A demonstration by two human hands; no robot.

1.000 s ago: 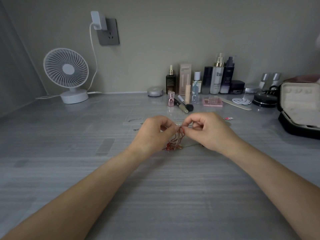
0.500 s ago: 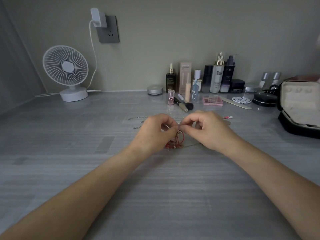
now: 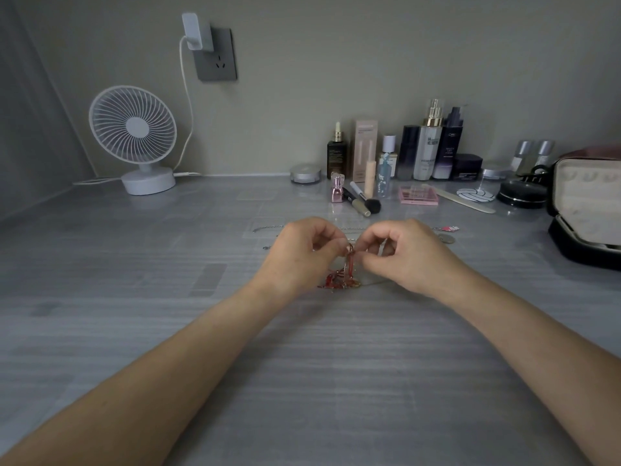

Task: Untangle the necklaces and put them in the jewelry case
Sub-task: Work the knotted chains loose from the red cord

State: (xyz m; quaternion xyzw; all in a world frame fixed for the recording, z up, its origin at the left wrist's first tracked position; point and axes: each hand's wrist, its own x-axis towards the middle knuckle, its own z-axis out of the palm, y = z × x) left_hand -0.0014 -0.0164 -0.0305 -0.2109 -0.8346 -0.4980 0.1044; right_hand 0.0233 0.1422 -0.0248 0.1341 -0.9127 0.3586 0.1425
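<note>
Head view: red necklace tangle [image 3: 341,279] pinched between left hand [image 3: 299,255] and right hand [image 3: 408,255] at tabletop [image 3: 134,297] middle; lower loops rested on surface. Silver chains [image 3: 268,227] laid just behind hands. Jewelry case [image 3: 586,210] stood open at right edge.

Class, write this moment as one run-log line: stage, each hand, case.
stage: untangling | left hand: pinches red necklace | right hand: pinches red necklace | jewelry case: open, at right
</note>
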